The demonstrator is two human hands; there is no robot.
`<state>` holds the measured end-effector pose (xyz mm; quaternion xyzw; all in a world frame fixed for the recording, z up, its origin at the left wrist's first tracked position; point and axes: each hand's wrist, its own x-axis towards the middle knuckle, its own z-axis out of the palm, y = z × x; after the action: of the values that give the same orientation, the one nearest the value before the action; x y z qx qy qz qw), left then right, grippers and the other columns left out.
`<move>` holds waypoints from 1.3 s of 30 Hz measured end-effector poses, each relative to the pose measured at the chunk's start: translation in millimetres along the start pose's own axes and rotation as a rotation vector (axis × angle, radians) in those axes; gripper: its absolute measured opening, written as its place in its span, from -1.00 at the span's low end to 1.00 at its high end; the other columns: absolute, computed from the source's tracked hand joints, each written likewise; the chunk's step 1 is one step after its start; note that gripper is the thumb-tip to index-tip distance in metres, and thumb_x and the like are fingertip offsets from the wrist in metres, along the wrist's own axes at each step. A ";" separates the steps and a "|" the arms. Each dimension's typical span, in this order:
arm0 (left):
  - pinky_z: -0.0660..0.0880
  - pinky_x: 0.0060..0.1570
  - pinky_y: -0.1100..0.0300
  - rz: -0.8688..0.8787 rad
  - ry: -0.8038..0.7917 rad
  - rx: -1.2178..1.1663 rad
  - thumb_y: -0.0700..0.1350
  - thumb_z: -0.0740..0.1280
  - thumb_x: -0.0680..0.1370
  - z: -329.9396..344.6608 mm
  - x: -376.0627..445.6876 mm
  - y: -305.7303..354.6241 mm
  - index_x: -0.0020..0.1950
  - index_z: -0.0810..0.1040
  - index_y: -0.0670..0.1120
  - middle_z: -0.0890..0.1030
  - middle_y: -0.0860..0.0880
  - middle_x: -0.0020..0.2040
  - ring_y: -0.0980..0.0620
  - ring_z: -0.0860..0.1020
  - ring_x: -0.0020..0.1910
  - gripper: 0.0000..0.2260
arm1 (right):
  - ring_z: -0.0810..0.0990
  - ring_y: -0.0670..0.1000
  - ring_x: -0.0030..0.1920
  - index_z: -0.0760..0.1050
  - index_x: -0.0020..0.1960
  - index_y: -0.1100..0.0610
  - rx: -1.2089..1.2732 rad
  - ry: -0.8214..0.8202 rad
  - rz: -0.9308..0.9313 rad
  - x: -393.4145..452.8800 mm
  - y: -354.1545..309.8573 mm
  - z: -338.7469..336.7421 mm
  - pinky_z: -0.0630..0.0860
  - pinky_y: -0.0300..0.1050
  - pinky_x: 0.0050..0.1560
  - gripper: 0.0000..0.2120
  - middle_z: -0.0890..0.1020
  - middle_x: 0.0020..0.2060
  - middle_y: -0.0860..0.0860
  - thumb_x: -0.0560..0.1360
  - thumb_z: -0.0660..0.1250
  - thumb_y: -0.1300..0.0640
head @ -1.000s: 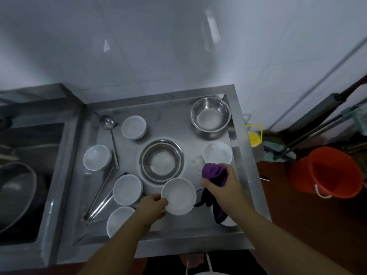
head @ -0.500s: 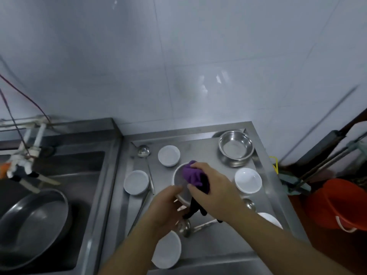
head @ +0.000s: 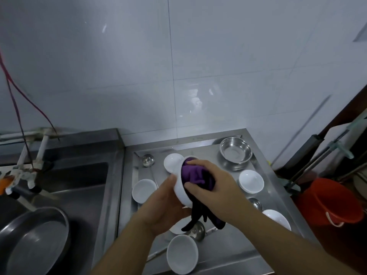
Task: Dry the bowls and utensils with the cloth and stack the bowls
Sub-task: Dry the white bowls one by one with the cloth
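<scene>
While the left hand (head: 164, 207) cups a small white ceramic bowl (head: 181, 187) from below and behind, its thumb lies along the bowl's outer wall and the rest of its fingers are hidden under the base, curled round it. This held bowl is lifted above the stainless steel counter (head: 234, 247), over the middle of the spread of dishes, and tipped on its side so that its mouth faces up and to the right, toward the other hand. The right hand (head: 214, 185) comes in from the lower right with the forearm slanting across the counter, wrist bent down, and its fingers pinch a bunched purple cloth (head: 193, 173) and press it into the bowl's hollow; the thumb rests at the near rim. A darker tail of the cloth hangs down below the bowl, between the two wrists.

On the counter sit more white bowls: one just behind the held bowl (head: 171, 161), one to the left (head: 143, 190), one to the right (head: 251, 181), one at the right edge (head: 277, 218) and one nearest the camera (head: 182, 256). A round steel bowl (head: 235, 149) stands in the far right corner, and a steel ladle (head: 148, 160) lies at the far left.
</scene>
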<state>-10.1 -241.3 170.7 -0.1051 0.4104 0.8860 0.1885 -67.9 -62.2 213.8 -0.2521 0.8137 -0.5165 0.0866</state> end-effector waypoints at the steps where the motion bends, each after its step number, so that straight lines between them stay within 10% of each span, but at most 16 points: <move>1: 0.55 0.31 -0.15 0.016 -0.025 -0.008 0.33 0.52 0.45 -0.2 -2.1 2.4 0.57 0.45 -0.13 0.50 -0.31 0.49 -0.28 0.54 0.40 -0.16 | 0.66 -0.13 0.17 0.50 0.31 -0.39 0.001 -0.032 0.004 -1.4 -5.3 -1.1 0.62 -0.03 0.24 -0.53 0.68 0.13 -0.28 0.42 0.47 -0.17; 15: 0.49 0.36 -0.37 0.156 -0.147 -0.052 0.30 0.62 0.33 11.5 -6.7 20.0 0.51 0.54 -0.05 0.52 -0.31 0.47 -0.35 0.53 0.41 -0.17 | 0.35 0.02 0.57 0.33 0.63 0.03 -0.645 -0.278 -0.374 14.7 -31.2 -16.1 0.26 -0.09 0.60 -0.45 0.41 0.59 -0.02 0.65 0.28 0.16; 20: 0.59 0.23 -0.32 0.293 0.069 0.132 0.37 0.61 0.27 18.6 -2.9 26.1 0.57 0.37 -0.17 0.55 -0.39 0.38 -0.43 0.55 0.35 0.05 | 0.65 0.02 0.02 0.55 0.34 -0.03 -0.637 -0.286 -0.022 33.6 -66.9 -7.0 0.61 -0.06 0.09 -0.68 0.70 0.12 0.00 0.65 0.18 0.08; 24: 0.60 0.10 -0.30 0.410 0.119 0.146 0.36 0.61 0.29 17.2 -3.9 20.8 0.55 0.30 -0.33 0.52 -0.51 0.28 -0.44 0.60 0.18 0.11 | 0.67 0.11 -0.14 0.57 -0.02 0.16 -0.557 -0.416 0.192 48.3 -91.8 -17.6 0.61 0.01 -0.10 -0.78 0.68 -0.15 0.09 0.58 0.18 0.10; 31: 0.52 0.34 -0.28 0.452 -0.060 0.138 0.34 0.55 0.41 16.1 -19.6 17.5 0.57 0.27 -0.33 0.44 -0.51 0.39 -0.48 0.46 0.40 0.02 | 0.62 0.04 -0.15 0.64 0.00 0.22 -0.064 -0.521 0.387 40.7 -98.9 -35.9 0.57 -0.01 -0.06 -0.81 0.69 -0.12 0.14 0.56 0.33 0.12; 36: 0.63 0.08 -0.22 0.399 -0.110 -0.022 0.38 0.60 0.30 23.0 -30.4 3.1 0.55 0.24 -0.39 0.53 -0.47 0.33 -0.44 0.52 0.27 0.16 | 0.65 -0.11 -0.31 0.59 -0.07 0.33 0.426 -0.348 0.449 19.9 -79.0 -29.8 0.58 -0.31 -0.24 -0.80 0.67 -0.34 -0.01 0.65 0.22 0.39; 39: 0.63 0.11 -0.23 0.380 -0.060 0.006 0.40 0.60 0.27 22.1 -31.6 3.2 0.49 0.42 -0.30 0.62 -0.39 0.26 -0.38 0.59 0.24 0.05 | 0.67 0.05 -0.11 0.60 0.24 0.40 0.543 -0.178 0.438 7.7 -71.0 -14.5 0.60 -0.16 -0.02 -0.75 0.69 -0.12 0.14 0.67 0.19 0.40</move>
<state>16.6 -234.1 197.8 0.0011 0.4195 0.9073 0.0304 -57.5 -78.6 284.0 -0.0837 0.6709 -0.6590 0.3296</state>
